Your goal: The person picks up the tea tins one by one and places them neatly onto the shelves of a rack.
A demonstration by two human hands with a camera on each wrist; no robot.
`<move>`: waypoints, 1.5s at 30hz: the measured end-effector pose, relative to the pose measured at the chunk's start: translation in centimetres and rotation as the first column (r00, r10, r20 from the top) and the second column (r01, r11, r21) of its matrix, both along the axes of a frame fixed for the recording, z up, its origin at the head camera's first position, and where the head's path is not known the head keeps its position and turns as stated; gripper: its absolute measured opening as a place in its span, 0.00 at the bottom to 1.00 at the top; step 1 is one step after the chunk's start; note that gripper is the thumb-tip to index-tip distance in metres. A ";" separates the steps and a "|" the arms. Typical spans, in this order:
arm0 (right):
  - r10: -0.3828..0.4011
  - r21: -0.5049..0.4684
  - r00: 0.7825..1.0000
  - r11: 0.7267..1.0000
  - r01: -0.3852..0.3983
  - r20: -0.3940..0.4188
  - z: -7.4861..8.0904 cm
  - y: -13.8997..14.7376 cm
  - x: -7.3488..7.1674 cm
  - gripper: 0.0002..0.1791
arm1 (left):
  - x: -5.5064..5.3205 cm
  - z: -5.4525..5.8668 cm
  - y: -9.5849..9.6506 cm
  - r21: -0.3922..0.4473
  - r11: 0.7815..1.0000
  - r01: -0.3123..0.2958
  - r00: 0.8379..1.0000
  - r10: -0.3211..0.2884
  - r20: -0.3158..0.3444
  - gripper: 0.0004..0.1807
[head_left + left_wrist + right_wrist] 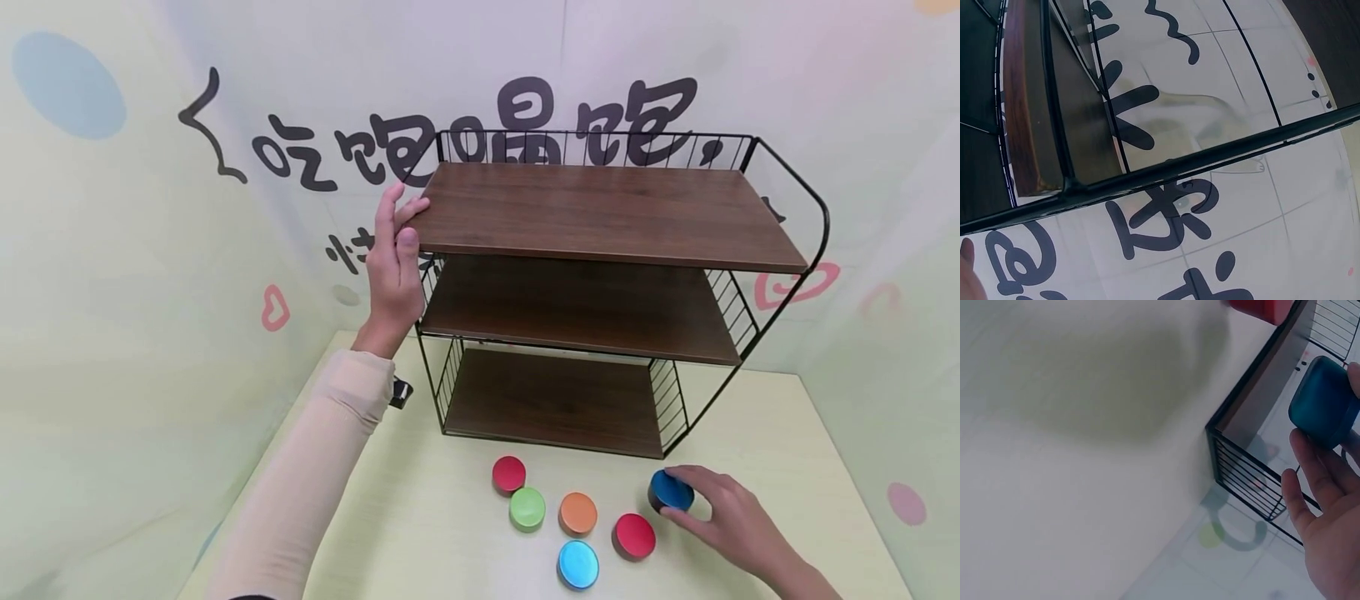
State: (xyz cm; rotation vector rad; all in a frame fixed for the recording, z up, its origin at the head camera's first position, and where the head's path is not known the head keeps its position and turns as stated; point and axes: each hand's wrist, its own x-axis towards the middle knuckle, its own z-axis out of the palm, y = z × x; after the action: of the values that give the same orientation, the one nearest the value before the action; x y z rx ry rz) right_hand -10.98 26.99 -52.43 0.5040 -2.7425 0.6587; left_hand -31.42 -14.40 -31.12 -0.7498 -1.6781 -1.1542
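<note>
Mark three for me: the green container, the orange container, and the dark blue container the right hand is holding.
Green container (527, 507): head view, middle of its top.
Orange container (578, 512): head view, middle of its top.
Dark blue container (672, 492): head view, on its top.

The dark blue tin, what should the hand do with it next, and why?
Maybe lift the dark blue tin toward the rack: the right hand has it pinched between thumb and fingers, close to the rack's bottom corner.

The rightmost container (671, 492) is deep blue, the wood-grained top shelf (600, 212) brown.
</note>
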 end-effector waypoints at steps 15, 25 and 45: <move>0.041 -0.008 0.975 0.999 -0.043 -0.217 3.3 -0.6 -0.6 0.32 | 0.0 0.1 -0.3 -0.004 1.000 0.011 1.000 -0.011 -0.008 0.32; 0.084 -0.004 0.946 0.996 -0.090 -0.314 5.1 -0.1 -1.3 0.32 | 0.0 0.0 -0.4 -0.013 1.000 0.009 1.000 -0.009 -0.005 0.32; 0.172 0.058 0.897 0.985 -0.163 -0.408 10.3 -0.4 -2.9 0.40 | -0.1 -0.1 -0.4 -0.029 1.000 -0.005 1.000 0.006 0.024 0.30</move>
State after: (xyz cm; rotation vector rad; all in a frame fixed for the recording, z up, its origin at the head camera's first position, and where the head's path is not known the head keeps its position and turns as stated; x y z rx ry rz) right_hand -13.90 26.55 -42.14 0.7930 -2.3261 0.4917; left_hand -31.52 -14.82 -31.19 -0.7510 -1.7193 -1.1416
